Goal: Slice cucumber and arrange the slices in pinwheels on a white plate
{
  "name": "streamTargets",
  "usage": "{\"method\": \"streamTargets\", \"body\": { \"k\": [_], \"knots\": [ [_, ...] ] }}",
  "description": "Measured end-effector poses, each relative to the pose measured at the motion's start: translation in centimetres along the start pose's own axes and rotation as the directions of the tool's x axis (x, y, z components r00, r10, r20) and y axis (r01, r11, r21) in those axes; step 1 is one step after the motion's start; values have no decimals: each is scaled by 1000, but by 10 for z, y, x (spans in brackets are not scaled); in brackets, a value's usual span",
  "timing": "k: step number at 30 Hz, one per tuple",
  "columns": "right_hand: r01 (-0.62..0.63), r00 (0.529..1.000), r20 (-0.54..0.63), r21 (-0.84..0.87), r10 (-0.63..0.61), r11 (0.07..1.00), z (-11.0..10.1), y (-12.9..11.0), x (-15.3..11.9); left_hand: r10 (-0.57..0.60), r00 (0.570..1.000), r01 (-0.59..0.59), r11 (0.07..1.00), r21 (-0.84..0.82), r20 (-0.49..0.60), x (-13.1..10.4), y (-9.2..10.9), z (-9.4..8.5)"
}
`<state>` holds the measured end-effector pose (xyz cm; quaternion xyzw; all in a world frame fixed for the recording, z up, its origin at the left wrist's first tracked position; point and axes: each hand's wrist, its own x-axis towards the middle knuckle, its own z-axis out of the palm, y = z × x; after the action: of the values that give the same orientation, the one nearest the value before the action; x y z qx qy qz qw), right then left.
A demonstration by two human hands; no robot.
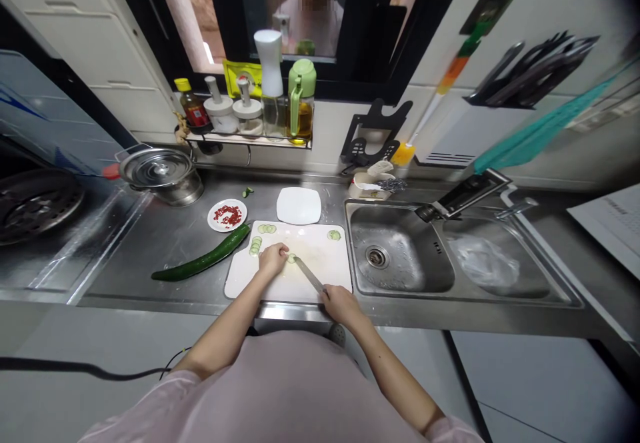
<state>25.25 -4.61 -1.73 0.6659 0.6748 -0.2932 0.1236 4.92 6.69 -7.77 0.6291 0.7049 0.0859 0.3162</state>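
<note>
On the white cutting board, my right hand grips a knife by its handle, the blade slanting up and left. Its tip is at a small stack of cucumber slices in the middle of the board. Curled fingers of my left hand press against the left side of this stack; the fingertips are partly hidden. More slices lie in a row and a cluster at the board's upper left, and a small pile at its upper right. A long green cucumber rests left of the board.
Behind the board are a white plate and a dish of chopped red pieces. A lidded pot stands back left. To the right is a steel sink with a faucet. A wall shelf holds bottles and jars.
</note>
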Motion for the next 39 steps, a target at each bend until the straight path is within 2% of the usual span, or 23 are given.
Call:
{"method": "streamTargets", "body": {
  "k": [20, 26, 39],
  "knots": [
    [-38, 998, 47, -35, 39, 999, -5, -17, -2, 17, 1000, -17, 999, 28, -19, 1, -2, 4],
    [-50, 994, 95, -62, 55, 997, -6, -20, 0, 39, 999, -38, 998, 44, -9, -1, -1, 2],
    [-34, 996, 75, -53, 38, 998, -5, -22, 6, 46, 998, -48, 998, 38, 36, 1, -1, 0]
  ]
}}
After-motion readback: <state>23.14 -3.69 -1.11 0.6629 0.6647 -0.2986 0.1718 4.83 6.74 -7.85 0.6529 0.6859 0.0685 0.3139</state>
